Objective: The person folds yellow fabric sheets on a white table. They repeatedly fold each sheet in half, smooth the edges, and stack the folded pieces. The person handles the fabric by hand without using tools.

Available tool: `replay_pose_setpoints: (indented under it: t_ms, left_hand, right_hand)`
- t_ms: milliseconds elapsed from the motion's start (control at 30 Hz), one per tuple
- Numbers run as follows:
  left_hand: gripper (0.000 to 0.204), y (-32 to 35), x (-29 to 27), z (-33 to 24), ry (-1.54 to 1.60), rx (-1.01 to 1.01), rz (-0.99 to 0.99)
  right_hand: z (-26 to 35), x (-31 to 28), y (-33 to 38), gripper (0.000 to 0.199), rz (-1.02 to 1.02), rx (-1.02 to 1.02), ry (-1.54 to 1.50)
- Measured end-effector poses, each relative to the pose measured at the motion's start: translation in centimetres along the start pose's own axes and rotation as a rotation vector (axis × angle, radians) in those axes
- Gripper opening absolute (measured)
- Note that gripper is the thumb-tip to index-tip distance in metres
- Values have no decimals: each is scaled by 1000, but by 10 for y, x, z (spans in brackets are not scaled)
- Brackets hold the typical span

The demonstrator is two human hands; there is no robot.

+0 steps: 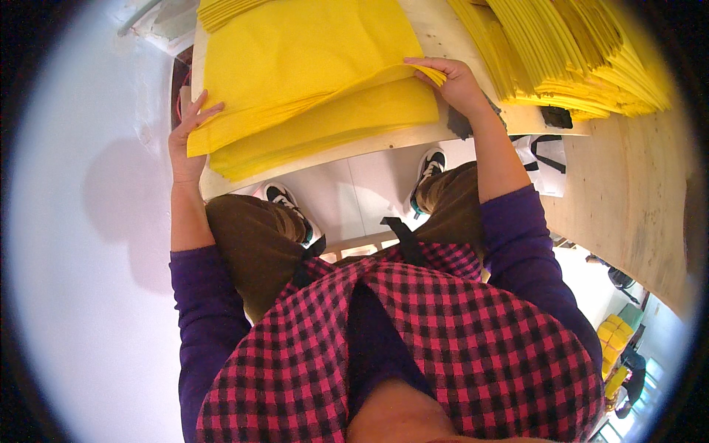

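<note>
**Upper sheets point(310, 52) held up at the near edge, one hand per side**

Nearest: checked apron point(473, 332), then trousers point(247, 229) and shoes point(281, 198) below the table front. Past them, both bare hands at the work.

Right hand point(456, 83): pinching the near right corner of the upper sheets; several layers fan out there. Left hand point(190, 136): at the near left corner, fingers spread along the edge, one over the top. Thumb hidden; can't tell if it grips.

Upper sheets lie on the lower stack point(332, 129), near edge raised and bowed, gap showing between. All on the wooden table point(436, 33), ahead of the person.

Step, by the look of it: separating or squaring a batch. Next move likely calls for a firm hold both sides and an even lift, or layers slip.

Farther: folded yellow pile point(233, 9) top left, bigger pile point(546, 44) right. Far lower right: yellow bundles point(613, 343), another person point(633, 376).
</note>
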State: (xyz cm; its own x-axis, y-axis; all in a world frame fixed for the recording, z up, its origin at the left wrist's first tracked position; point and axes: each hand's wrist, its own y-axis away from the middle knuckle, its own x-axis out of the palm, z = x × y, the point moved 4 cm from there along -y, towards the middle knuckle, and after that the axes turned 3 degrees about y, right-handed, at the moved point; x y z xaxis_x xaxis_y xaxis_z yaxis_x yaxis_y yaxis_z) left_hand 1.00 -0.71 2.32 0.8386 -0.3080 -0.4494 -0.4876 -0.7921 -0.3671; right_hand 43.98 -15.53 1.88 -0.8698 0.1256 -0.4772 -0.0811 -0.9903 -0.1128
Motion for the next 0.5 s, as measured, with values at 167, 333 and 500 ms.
replay_pose_setpoints:
  t_ms: [167, 333, 500]
  left_hand:
    - [27, 3, 0, -4, -27, -18, 46]
    - [30, 5, 6, -4, 206, -234, -45]
    - [27, 7, 6, -12, 106, -79, -28]
  right_hand:
    - [12, 0, 3, 25, 30, -27, 19]
    - [14, 0, 3, 23, 58, -30, -15]
    - [16, -2, 3, 25, 63, -176, 28]
